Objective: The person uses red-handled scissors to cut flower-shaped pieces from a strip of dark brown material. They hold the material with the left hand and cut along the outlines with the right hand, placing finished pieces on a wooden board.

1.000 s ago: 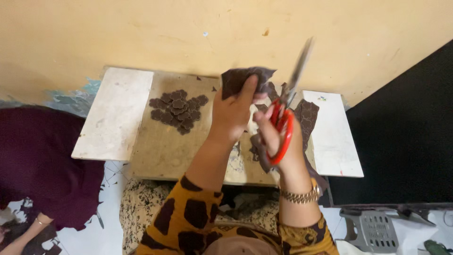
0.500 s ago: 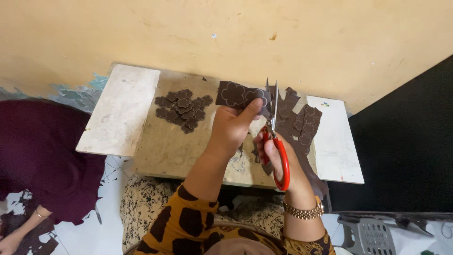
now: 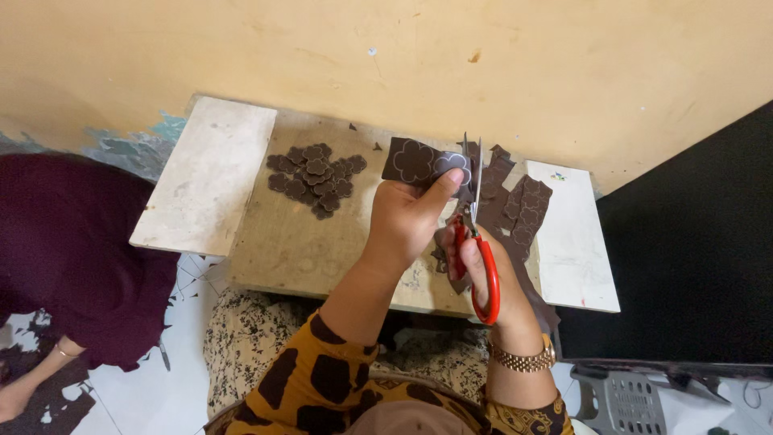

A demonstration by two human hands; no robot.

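A dark brown sheet piece with outlined flower shapes [image 3: 419,163] is pinched by the left hand [image 3: 411,221] above the counter [image 3: 241,173], held taut for the red-handled scissors [image 3: 477,234] gripped in the right hand [image 3: 475,266].

A matt dark-brown sheet [image 3: 419,163], thin and flexible like felt or foam and drawn with pale flower outlines, meets scissors [image 3: 475,217] with bright metal blades and glossy red plastic handles. Cut flower pieces [image 3: 316,178] of the same dull material lie on a rough, scuffed tan board [image 3: 298,234], flanked by chalky white slabs [image 3: 205,173] on the table. A shiny gold-coloured metal watch band [image 3: 525,358] circles one wrist; the sleeve [image 3: 322,387] is soft printed cloth. The wall [image 3: 403,56] is matt yellow paint, chipped.
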